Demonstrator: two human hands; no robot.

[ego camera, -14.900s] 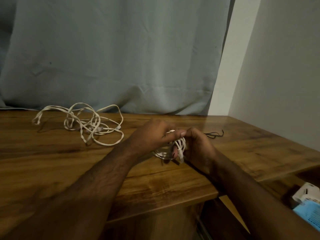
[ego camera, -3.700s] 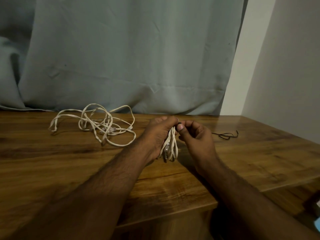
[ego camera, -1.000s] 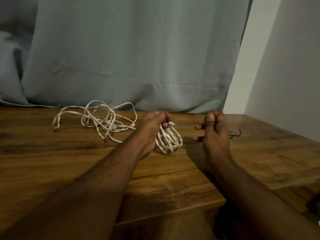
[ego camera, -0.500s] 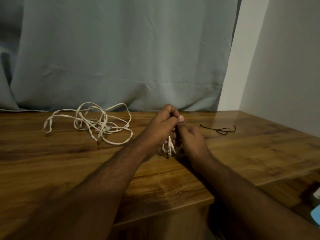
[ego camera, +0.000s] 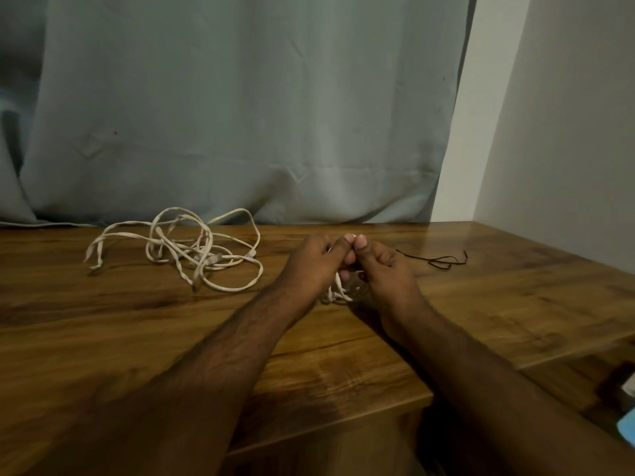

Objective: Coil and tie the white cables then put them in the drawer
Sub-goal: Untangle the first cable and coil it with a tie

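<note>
- While both arms reach out over the wooden table (ego camera: pixel 343 369), the two hands meet in the middle, just above the top.
- The left hand (ego camera: pixel 311 266) has its back facing up, its fingers are curled down, and its thumb sticks up and forward.
- The right hand (ego camera: pixel 386 269) sits right beside it, fingers bent in, with its thumb up too.
- The two thumb tips touch each other at the top, side by side.
- Between the hands is a small bundle of white cable (ego camera: pixel 338 292), and both hands hold on to it with their curled fingers.
- Only a few white loops show, hanging down under the hands and reaching the table top; the rest of the bundle is hidden by the fingers.
- A second white cable (ego camera: pixel 192 250) lies loose in a messy pile on the table, to the left of the hands and well apart from them, near the curtain.
- A thin black string (ego camera: pixel 443 261) lies flat on the table just to the right of the right hand, not touching it.
- A grey-blue curtain (ego camera: pixel 240 108) hangs behind the table, and a pale wall (ego camera: pixel 567 132) stands on the right.
- Both forearms are bare and come in from the bottom, pointing toward each other.
</note>
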